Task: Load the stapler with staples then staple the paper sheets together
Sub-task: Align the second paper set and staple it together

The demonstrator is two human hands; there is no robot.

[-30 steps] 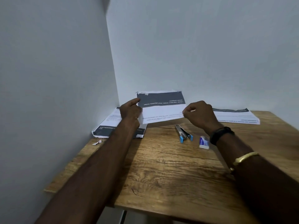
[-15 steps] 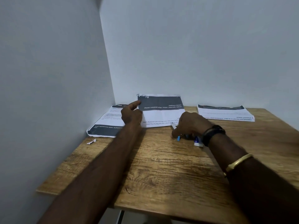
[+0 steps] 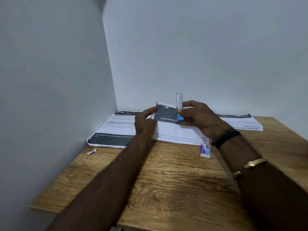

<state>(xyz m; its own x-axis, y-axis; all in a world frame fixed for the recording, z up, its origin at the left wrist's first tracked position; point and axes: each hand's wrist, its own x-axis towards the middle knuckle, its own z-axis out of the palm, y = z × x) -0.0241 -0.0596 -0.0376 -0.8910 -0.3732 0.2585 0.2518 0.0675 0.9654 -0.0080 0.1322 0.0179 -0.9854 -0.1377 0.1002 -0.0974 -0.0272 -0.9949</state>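
Head view: stapler upright at the raised sheets, a hand on each.
Flat left sheet (image 3: 116, 129) reads "764", "keyboard (on desk)". Left hand (image 3: 145, 120) pinches the paper sheets' (image 3: 166, 114) left corner above the table (image 3: 166, 189). Stapler (image 3: 179, 105) sits just right, long axis vertical, blue end down, right hand (image 3: 198, 117) curled round it. Staple box (image 3: 205, 150) label unreadable.

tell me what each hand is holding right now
Left hand: pinches the paper sheets by their edge.
Right hand: grips the stapler.
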